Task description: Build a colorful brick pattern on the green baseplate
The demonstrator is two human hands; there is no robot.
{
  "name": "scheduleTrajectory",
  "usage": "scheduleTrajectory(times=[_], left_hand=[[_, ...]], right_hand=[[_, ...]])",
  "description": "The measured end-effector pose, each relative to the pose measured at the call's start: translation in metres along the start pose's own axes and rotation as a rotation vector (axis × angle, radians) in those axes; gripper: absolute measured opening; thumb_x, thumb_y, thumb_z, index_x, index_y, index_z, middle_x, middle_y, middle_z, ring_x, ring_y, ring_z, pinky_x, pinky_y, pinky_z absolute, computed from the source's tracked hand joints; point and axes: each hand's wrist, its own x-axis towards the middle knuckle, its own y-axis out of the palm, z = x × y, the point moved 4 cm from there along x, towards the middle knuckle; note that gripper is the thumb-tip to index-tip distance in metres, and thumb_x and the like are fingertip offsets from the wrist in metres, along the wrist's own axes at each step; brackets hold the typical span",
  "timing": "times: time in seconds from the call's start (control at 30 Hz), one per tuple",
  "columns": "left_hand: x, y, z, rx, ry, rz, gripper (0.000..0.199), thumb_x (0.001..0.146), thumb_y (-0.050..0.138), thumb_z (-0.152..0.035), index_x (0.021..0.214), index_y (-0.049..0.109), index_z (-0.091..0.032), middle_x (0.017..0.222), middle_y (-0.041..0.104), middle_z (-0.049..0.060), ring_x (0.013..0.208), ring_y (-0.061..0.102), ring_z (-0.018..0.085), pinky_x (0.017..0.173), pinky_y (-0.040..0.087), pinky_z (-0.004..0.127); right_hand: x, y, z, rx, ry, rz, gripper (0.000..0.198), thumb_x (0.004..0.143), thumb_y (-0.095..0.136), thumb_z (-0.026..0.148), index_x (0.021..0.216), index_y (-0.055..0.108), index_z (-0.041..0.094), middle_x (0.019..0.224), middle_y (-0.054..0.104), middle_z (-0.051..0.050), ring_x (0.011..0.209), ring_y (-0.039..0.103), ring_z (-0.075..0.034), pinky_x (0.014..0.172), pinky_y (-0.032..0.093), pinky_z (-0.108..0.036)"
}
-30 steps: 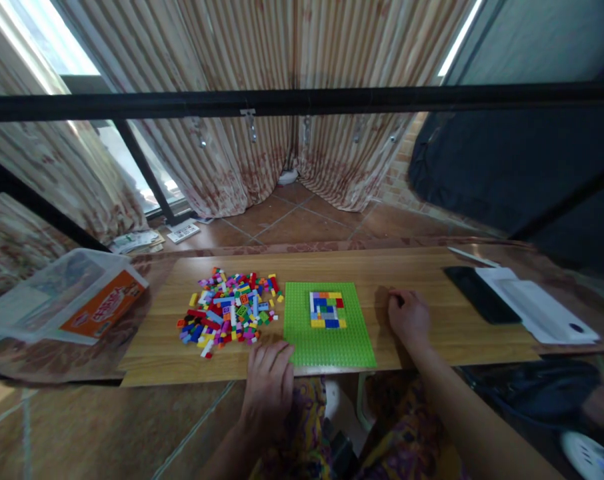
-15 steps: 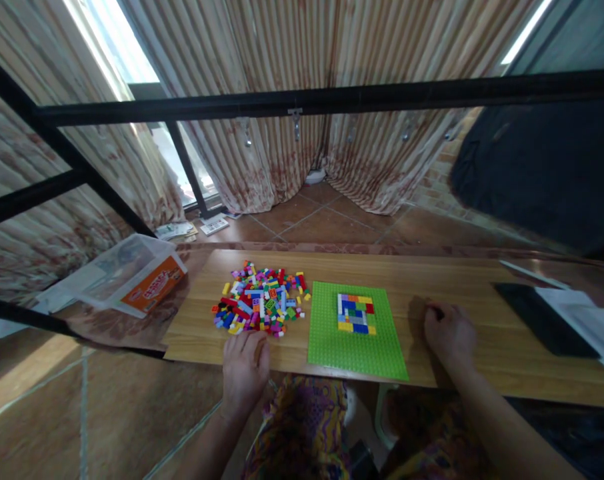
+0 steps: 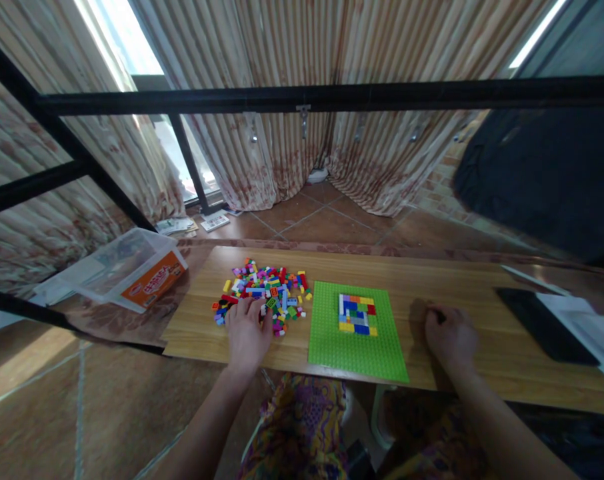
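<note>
My left hand (image 3: 249,333) reaches over the near side of a pile of small toy building bricks (image 3: 285,293) in many colours. Its fingers are bent a little and apart from the thumb, with the fingertips among the bricks; no brick shows clearly in its grasp. Right of the pile lies a green baseplate (image 3: 327,347). On it sits a roughly square patch of joined bricks (image 3: 357,315) in yellow, blue, white, red, orange and green. My right hand (image 3: 451,337) rests on the table beside the plate with curled fingers, and what they may hold is hidden.
The wooden table (image 3: 292,343) carries a dark flat object (image 3: 542,327) and white papers (image 3: 577,320) at the right. A clear plastic box (image 3: 127,263) with an orange label stands off the table's left end. Beyond the table runs a black metal bar (image 3: 232,101) before striped curtains.
My left hand has moved forward from the table's near edge onto the brick pile, and its fingers have reached in among the bricks. My right hand stays where it was.
</note>
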Motion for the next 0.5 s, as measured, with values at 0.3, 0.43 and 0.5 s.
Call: scheduleTrajectory(times=[0.3,0.43,0.5], left_hand=[[0.017,0.010,-0.012,0.118,-0.035,0.079,0.020,0.086,0.058,-0.029,0.099,0.070,-0.020,0.111,0.065,0.012,0.104,0.056,0.031,0.085,0.044,0.045],[0.020,0.006,-0.014,0.018,-0.005,0.041,0.020,0.089,0.054,-0.028,0.098,0.070,-0.018,0.106,0.067,0.012,0.100,0.059,0.030,0.085,0.047,0.045],[0.020,0.003,-0.019,-0.096,0.016,0.042,0.023,0.091,0.051,-0.028,0.100,0.069,-0.018,0.102,0.069,0.011,0.096,0.062,0.028,0.086,0.049,0.042]], right_hand=[[0.000,-0.001,0.002,0.052,-0.014,-0.005,0.037,0.084,0.042,0.031,0.090,0.074,0.013,0.084,0.066,-0.014,0.076,0.055,-0.024,0.072,0.042,-0.036],[0.001,-0.002,0.003,0.073,-0.009,-0.009,0.037,0.084,0.043,0.032,0.088,0.074,0.013,0.083,0.066,-0.013,0.076,0.055,-0.023,0.072,0.042,-0.035],[0.001,-0.001,0.003,0.069,0.004,-0.009,0.036,0.084,0.043,0.032,0.088,0.074,0.013,0.083,0.067,-0.014,0.076,0.056,-0.023,0.071,0.042,-0.035]])
